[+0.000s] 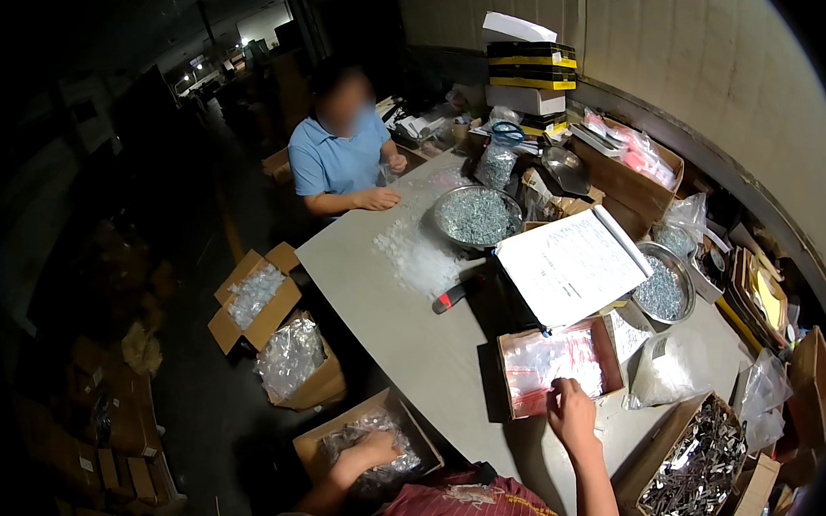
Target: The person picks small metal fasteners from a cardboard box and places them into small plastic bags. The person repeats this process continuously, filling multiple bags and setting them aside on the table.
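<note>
My left hand [377, 449] reaches down into a cardboard box [413, 404] beside the table's near edge. It touches shiny clear plastic packets [402, 424], and its fingertips are hard to make out. On the table, my right hand [571, 411] is at the near side of a shallow cardboard box [619, 360]. Flat clear plastic bags [548, 358] with red stripes fill that box. The fingers of this hand are drawn together at a bag's edge. A clipboard with a written sheet [571, 266] leans just beyond the box.
Metal bowls of screws [479, 217] [662, 288] stand on the table [383, 298], near a red-and-black-handled tool [450, 299]. A box of metal parts [691, 469] is at my right. Open boxes [252, 296] [294, 359] hold packets at left. Across sits a person in blue [338, 165].
</note>
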### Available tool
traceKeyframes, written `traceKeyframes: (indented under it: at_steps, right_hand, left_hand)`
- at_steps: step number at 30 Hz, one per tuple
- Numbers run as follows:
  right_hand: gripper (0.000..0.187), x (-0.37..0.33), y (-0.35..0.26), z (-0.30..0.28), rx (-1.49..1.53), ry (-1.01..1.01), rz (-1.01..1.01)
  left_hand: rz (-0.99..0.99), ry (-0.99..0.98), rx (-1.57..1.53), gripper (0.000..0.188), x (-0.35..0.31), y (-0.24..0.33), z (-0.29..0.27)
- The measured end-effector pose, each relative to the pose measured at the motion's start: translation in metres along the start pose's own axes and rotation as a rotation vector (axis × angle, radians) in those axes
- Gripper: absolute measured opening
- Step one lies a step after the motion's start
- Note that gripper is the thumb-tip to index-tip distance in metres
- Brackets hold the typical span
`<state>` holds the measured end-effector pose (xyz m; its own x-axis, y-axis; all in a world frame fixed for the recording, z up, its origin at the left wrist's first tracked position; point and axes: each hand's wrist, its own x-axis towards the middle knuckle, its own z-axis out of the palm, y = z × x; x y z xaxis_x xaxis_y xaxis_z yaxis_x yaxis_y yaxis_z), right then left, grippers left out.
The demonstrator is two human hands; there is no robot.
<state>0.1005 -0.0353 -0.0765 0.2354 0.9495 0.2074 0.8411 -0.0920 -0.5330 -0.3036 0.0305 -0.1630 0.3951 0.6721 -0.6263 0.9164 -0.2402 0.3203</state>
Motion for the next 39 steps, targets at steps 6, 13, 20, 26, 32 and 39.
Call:
traceKeyframes:
  at_steps: [6, 13, 20, 26, 32, 39]
  right_hand:
    - [0.028, 0.022, 0.066, 0.051, -0.577, 0.058, 0.055]
    - [0.015, 0.033, 0.067, 0.042, -0.235, 0.010, 0.040]
    - [0.014, 0.019, 0.048, 0.017, 0.521, 0.314, 0.244]
    - [0.028, 0.029, 0.051, 0.036, -0.152, 0.160, 0.078]
    - [0.016, 0.037, 0.060, 0.040, 0.257, 0.233, 0.145]
    - [0.018, 0.023, 0.055, 0.007, 0.697, 0.426, 0.271]
  left_hand:
    - [0.143, 0.082, -0.066, 0.042, 0.020, 0.042, -0.016]
    - [0.312, 0.239, -0.020, 0.026, 0.007, 0.084, -0.049]
    - [0.428, 0.566, -0.643, 0.016, 0.017, 0.101, -0.051]
    - [0.581, 0.558, -0.695, 0.014, 0.018, 0.161, -0.062]
    - [0.771, 0.544, -0.389, 0.012, 0.000, 0.192, -0.079]
    - [0.646, 0.517, -0.570, 0.018, 0.009, 0.183, -0.065]
